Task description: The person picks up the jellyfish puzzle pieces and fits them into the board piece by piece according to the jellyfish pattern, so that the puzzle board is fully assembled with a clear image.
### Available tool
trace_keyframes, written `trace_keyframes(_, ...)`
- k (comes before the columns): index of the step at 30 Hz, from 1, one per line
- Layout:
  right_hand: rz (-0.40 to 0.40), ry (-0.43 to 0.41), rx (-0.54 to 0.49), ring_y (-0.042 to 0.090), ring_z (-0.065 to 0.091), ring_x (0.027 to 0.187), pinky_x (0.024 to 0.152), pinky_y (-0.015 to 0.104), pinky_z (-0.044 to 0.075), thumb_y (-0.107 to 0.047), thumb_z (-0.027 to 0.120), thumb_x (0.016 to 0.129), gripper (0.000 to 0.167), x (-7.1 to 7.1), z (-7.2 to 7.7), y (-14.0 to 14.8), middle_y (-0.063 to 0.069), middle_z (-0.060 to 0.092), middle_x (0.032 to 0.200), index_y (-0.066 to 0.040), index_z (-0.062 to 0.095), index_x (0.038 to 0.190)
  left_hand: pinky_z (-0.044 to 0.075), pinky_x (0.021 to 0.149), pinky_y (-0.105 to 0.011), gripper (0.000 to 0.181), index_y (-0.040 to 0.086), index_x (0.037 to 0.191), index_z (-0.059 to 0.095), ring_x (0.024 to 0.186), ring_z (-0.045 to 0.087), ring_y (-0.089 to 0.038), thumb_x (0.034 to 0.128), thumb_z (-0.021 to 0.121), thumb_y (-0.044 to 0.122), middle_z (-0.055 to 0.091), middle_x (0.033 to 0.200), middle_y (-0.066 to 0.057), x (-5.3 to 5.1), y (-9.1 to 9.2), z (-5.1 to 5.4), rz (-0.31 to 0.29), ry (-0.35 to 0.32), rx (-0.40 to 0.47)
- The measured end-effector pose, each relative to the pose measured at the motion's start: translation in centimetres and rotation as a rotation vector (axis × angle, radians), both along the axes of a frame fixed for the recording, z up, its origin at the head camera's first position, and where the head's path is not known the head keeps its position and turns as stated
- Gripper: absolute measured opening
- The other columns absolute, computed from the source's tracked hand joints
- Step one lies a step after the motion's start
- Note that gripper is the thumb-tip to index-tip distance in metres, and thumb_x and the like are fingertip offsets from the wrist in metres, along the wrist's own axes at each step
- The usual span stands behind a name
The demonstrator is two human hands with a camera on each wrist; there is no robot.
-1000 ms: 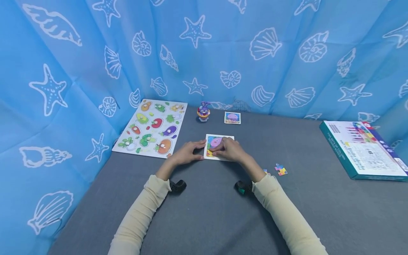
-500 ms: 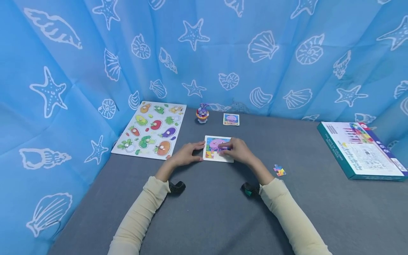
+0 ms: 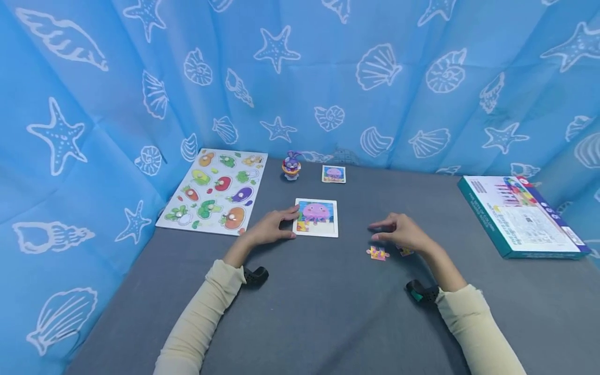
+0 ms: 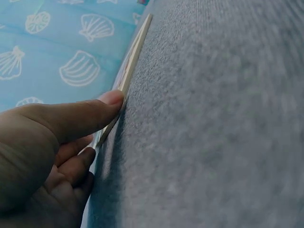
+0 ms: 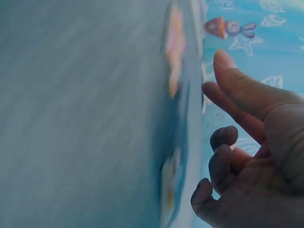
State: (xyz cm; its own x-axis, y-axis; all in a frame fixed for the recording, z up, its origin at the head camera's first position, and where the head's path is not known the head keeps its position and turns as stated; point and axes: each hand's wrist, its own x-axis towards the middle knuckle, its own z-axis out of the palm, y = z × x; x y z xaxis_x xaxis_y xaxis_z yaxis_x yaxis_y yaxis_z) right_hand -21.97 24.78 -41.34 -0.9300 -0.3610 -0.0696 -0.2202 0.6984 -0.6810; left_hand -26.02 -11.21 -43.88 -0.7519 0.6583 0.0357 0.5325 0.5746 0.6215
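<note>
On the table lies a white-framed jigsaw puzzle [image 3: 316, 211] with a pink jellyfish picture; pale bare backing shows along its lower right. My left hand [image 3: 270, 227] holds the frame at its near left corner. In the left wrist view, the thumb [image 4: 111, 98] touches the frame's edge [image 4: 136, 50], with the other fingers curving beyond it. My right hand [image 3: 404, 233] hovers at the right, thumb and index finger apart, nothing between them. Just under it lie two loose puzzle pieces: a pink-and-yellow piece [image 3: 377, 253] by the thumb, and another piece [image 3: 405, 251] partly hidden by the hand.
Behind the puzzle stand a purple rabbit figurine [image 3: 291, 166] and a small jellyfish picture card [image 3: 334, 174]. A vegetable peg board [image 3: 213, 192] lies at the left, and a flat teal-edged box [image 3: 525, 219] at the right. A blue seashell curtain [image 3: 300, 78] hangs behind the table.
My right hand has left the puzzle and moved right, over the loose pieces. The puzzle's lower right is now uncovered. My left hand keeps hold of the frame.
</note>
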Motion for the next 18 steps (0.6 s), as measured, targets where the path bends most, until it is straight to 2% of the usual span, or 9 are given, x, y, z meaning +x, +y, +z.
trace_keyframes(3,0.018,-0.040,-0.027,0.013,0.041,0.051,0.047,0.028,0.041,-0.022,0.071,0.079,0.036,0.7,-0.2,1.0,0.008,0.046,0.078,-0.001,0.068,0.109,0.019,0.113,-0.048,0.059,0.004,0.137,0.042,0.139,0.025,-0.026,0.0850,0.066,0.019,0.031,0.149,-0.008,0.1,0.0,-0.1,-0.012,-0.015,0.001)
trace_keyframes(7,0.027,-0.047,-0.056,0.010,0.042,0.048,0.044,0.028,0.044,-0.021,0.074,0.077,0.036,1.1,-0.2,1.7,0.009,0.045,0.076,-0.001,0.069,0.106,0.018,0.113,-0.050,0.056,0.004,0.136,0.043,0.138,0.026,-0.025,0.0863,0.064,0.019,0.033,0.148,-0.008,0.2,0.2,0.1,-0.029,-0.008,-0.002)
trace_keyframes(10,0.047,-0.009,-0.020,0.009,0.042,0.053,0.047,0.025,0.042,-0.023,0.076,0.075,0.037,1.4,-0.3,1.9,0.007,0.047,0.076,-0.003,0.070,0.105,0.017,0.112,-0.051,0.055,0.004,0.136,0.043,0.138,0.027,-0.025,0.0867,0.063,0.019,0.034,0.147,-0.008,0.2,0.2,0.1,-0.033,-0.009,0.001)
trace_keyframes(14,0.111,0.074,0.106,0.009,0.038,0.065,0.056,0.021,0.034,-0.029,0.079,0.070,0.043,1.8,-0.3,2.0,0.001,0.050,0.077,-0.009,0.070,0.107,0.016,0.112,-0.052,0.055,0.003,0.136,0.043,0.138,0.027,-0.026,0.0869,0.063,0.018,0.034,0.147,-0.008,0.2,0.2,0.2,-0.035,-0.014,0.010)
trace_keyframes(18,0.179,0.170,0.179,0.007,0.032,0.067,0.060,0.021,0.025,-0.029,0.080,0.067,0.047,2.2,-0.3,2.0,-0.001,0.047,0.074,-0.010,0.070,0.109,0.018,0.112,-0.051,0.055,0.002,0.136,0.042,0.138,0.026,-0.026,0.0868,0.063,0.016,0.034,0.147,-0.009,0.2,0.2,0.2,-0.036,-0.018,0.020)
